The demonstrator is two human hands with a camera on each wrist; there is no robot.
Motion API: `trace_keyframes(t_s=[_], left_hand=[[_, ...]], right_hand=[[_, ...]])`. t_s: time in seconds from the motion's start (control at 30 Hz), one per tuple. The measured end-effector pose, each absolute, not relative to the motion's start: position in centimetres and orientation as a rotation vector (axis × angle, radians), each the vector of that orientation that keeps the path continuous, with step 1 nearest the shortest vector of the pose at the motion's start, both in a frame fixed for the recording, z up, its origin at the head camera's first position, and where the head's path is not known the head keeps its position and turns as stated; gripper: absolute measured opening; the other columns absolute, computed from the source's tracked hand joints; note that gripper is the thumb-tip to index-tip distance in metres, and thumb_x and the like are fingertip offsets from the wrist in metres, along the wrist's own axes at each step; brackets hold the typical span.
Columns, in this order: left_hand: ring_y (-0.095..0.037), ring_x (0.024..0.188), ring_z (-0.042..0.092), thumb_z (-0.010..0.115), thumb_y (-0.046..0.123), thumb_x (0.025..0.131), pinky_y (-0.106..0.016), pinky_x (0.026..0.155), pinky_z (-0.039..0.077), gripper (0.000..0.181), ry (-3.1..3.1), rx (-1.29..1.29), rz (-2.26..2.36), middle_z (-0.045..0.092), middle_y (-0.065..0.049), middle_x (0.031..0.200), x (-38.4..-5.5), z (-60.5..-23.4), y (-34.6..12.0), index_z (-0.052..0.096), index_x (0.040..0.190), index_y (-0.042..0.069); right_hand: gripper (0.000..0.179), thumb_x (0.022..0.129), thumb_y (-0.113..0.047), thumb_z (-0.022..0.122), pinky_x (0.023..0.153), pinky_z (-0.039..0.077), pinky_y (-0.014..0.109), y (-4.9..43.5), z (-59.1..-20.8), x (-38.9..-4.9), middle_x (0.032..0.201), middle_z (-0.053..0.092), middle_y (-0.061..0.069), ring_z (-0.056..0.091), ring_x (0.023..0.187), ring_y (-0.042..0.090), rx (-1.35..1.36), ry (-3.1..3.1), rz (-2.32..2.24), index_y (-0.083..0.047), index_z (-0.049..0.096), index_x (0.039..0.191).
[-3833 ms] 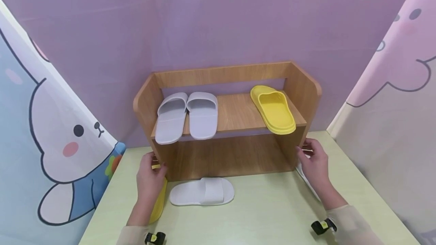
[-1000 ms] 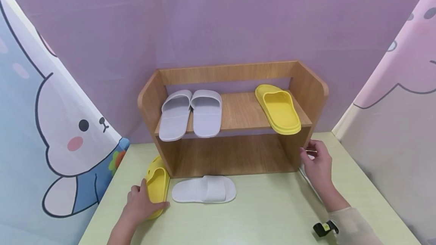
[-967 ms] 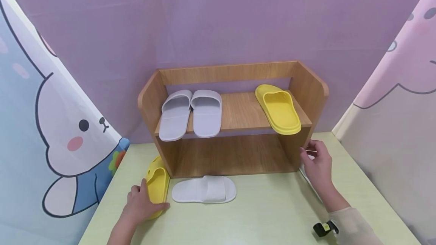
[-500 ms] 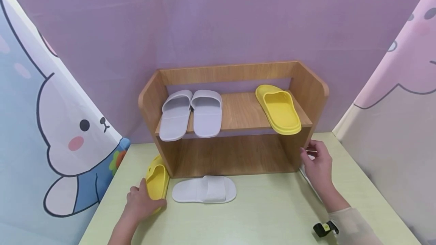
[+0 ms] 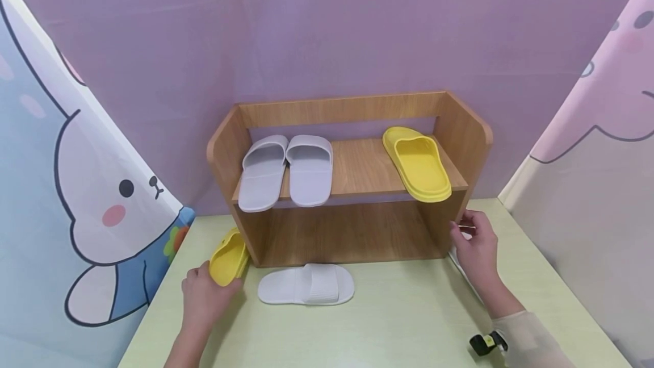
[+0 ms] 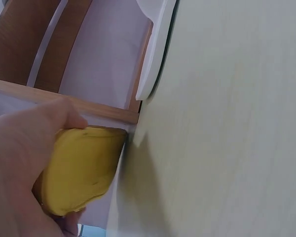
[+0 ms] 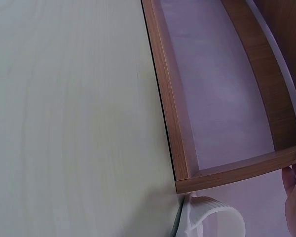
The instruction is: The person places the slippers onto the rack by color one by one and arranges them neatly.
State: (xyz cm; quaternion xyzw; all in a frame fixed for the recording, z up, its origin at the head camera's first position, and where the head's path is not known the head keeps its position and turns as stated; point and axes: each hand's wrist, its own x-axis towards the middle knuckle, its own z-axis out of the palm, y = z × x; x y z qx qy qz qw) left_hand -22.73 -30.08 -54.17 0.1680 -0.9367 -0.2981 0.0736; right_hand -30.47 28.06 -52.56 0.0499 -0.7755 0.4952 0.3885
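Note:
My left hand grips a yellow slipper by its heel, beside the left end of the wooden shoe rack. The heel is tilted up and the toe points away from me; the left wrist view shows the underside of its sole, with the far end close to the tabletop. My right hand holds the rack's right side panel, thumb at the front edge and fingers on the outer face. On the upper shelf sit two grey slippers at the left and another yellow slipper at the right.
A white slipper lies sideways on the pale table before the rack. Partly hidden under my right hand, another white slipper lies outside the right panel. A purple curtain hangs behind, with cartoon-printed cloths on both sides.
My left hand has left the rack's left side and taken hold of the yellow slipper. In the last half second its heel has risen and it has shifted slightly forward. My right hand stays put.

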Motion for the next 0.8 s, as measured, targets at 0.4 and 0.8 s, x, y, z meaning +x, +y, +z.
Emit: trace_keyframes(t_s=[0.4, 0.8], left_hand=[[-0.052, 0.132, 0.04, 0.088, 0.037, 0.085, -0.07, 0.111, 0.048, 0.104, -2.645, 0.611, -0.929, 0.043, -0.036, 0.145, -23.2, -53.0, -29.6, 0.037, 0.161, -0.011], [-0.047, 0.141, 0.035, 0.093, 0.035, 0.08, -0.072, 0.107, 0.046, 0.111, -2.499, 0.612, -0.868, 0.044, -0.029, 0.156, -22.8, -50.1, -29.1, 0.035, 0.168, 0.001]], right_hand=[[0.03, 0.092, 0.018, 0.073, 0.085, 0.051, 0.006, 28.0, -52.5, -30.4, 0.109, 0.071, 0.016, 0.062, 0.097, 0.002, 0.113, -1.976, 1.261, 0.009, 0.069, 0.12], [0.029, 0.092, 0.02, 0.071, 0.085, 0.051, 0.006, 27.8, -52.7, -30.5, 0.109, 0.07, 0.019, 0.062, 0.096, 0.0, 0.115, -1.96, 1.257, 0.011, 0.068, 0.119]])
